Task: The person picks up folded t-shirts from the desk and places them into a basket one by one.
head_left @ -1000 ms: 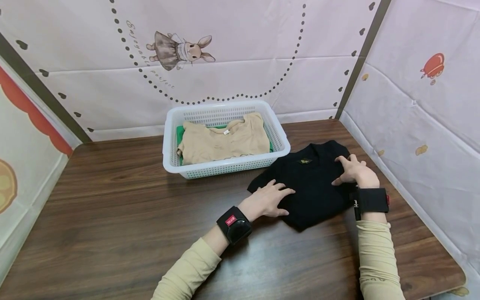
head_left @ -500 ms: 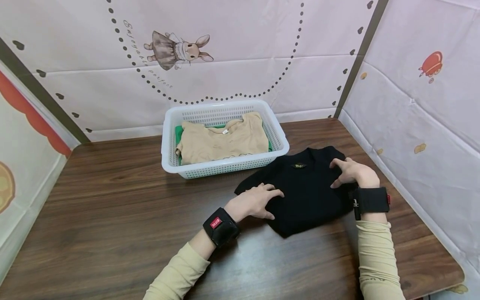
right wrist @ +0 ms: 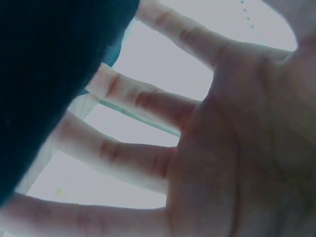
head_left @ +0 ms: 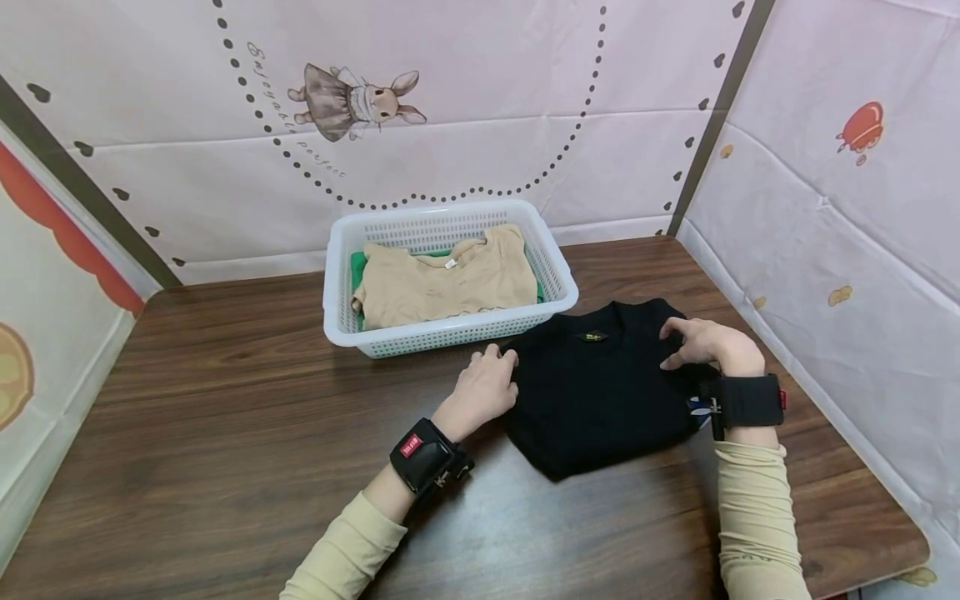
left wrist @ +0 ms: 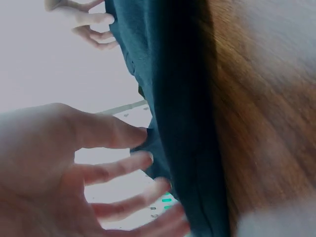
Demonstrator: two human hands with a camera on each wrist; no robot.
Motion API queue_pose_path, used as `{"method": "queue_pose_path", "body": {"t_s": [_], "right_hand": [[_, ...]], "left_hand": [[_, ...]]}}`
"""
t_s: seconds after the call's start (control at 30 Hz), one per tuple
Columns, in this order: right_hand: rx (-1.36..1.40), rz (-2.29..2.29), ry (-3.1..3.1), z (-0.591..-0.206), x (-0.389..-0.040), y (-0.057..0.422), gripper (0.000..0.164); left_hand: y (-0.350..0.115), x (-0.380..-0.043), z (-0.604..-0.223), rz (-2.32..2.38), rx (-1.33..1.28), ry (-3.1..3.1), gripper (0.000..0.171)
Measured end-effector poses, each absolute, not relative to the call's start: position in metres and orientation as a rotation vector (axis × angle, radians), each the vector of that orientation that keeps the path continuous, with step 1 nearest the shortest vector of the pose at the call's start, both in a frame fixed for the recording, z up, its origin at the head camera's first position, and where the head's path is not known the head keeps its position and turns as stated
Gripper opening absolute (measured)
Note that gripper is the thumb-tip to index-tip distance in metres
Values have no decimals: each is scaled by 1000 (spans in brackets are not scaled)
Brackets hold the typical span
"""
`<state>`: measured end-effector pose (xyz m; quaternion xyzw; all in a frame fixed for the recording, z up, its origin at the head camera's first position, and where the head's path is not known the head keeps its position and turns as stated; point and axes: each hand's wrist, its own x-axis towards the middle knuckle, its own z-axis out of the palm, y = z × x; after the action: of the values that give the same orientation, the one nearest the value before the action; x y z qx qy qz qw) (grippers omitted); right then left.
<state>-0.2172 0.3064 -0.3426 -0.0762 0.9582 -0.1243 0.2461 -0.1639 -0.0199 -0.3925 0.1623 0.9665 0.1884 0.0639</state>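
Note:
A black shirt with a small yellow-marked neck label lies on the table, its collar toward the back. My left hand is at its left sleeve edge. In the left wrist view a bit of dark cloth lies between the thumb and index fingertip of that hand, with the other fingers bent against the shirt. My right hand rests on the shirt's right side. In the right wrist view the fingers of this hand are spread and nearly straight, their tips at the cloth.
A white plastic basket stands behind the shirt, holding a beige shirt over green cloth. Fabric walls rise at the back and both sides. A small blue-and-white piece shows beside the right wrist.
The shirt has slid left and toward me. My left hand has moved left to the sleeve, its fingers bending in, and the sleeve no longer sticks out. The right hand has barely moved.

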Motion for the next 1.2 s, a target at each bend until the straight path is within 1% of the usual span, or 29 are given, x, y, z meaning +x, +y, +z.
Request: {"method": "queue_pose_path", "body": {"t_s": [0.1, 0.2, 0.33, 0.4, 0.53, 0.73, 1.2], "right_hand": [[-122, -334, 2673, -343, -217, 308, 62], [-49, -320, 2700, -344, -217, 310, 70], [-63, -348, 2631, -348, -219, 310, 82], [-106, -359, 2588, -350, -220, 309, 85], [-199, -325, 2561, -354, -222, 307, 84], [-222, -275, 2562, -355, -222, 304, 84], [-266, -219, 2550, -352, -217, 291, 84]], "left_hand": [[-15, -161, -392, 519, 325, 2978, 36], [-10, -157, -392, 496, 213, 2977, 48], [-2, -153, -394, 522, 211, 2935, 63], [1, -153, -396, 552, 243, 2926, 67], [5, -154, -399, 611, 284, 2921, 68], [8, -154, -402, 555, 347, 2817, 75], [0, -154, -397, 427, 364, 2762, 72]]}}
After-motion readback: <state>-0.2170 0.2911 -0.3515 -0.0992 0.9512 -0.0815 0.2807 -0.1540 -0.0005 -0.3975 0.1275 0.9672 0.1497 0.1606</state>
